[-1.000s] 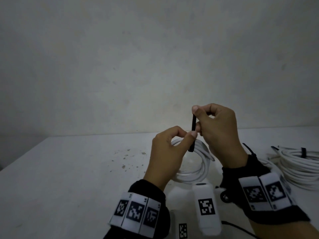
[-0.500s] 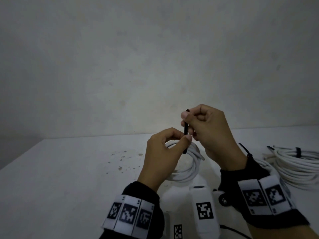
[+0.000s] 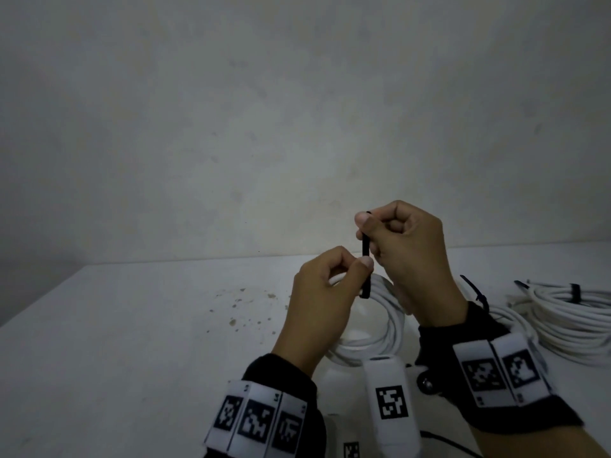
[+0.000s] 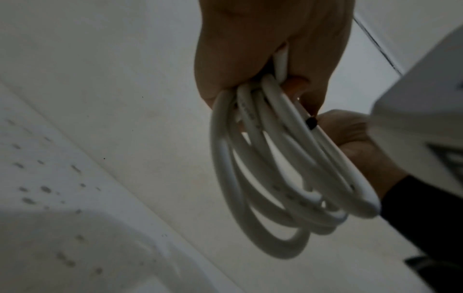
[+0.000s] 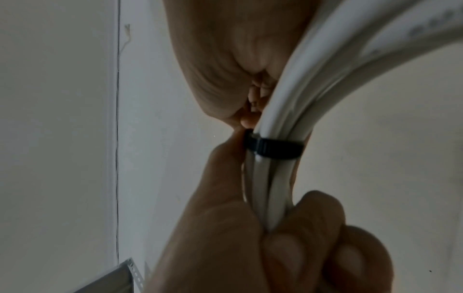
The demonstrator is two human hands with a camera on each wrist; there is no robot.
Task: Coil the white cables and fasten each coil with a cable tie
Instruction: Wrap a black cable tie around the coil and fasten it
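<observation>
Above the table my left hand [image 3: 355,263] grips the top of a white cable coil [image 3: 380,328], which hangs below both hands. A black cable tie [image 3: 365,259] stands upright between the hands. My right hand [image 3: 367,223] pinches its upper end between thumb and forefinger. In the left wrist view the left hand [image 4: 263,59] is curled round the coil [image 4: 275,168], with the tie's black head [image 4: 311,123] at its edge. The right wrist view shows the tie [image 5: 273,147] looped round the bundled strands [image 5: 278,111], just above my left fingers [image 5: 288,237].
At the right a second white coil [image 3: 568,320] lies on the white table [image 3: 132,342], bound by a black tie [image 3: 575,292]. Another tied coil [image 3: 479,294] shows partly behind my right wrist. Brown stains [image 3: 244,309] speckle the tabletop. A wall stands right behind the table.
Both hands and the coil shifted slightly left and then back. The grips on coil and tie are unchanged.
</observation>
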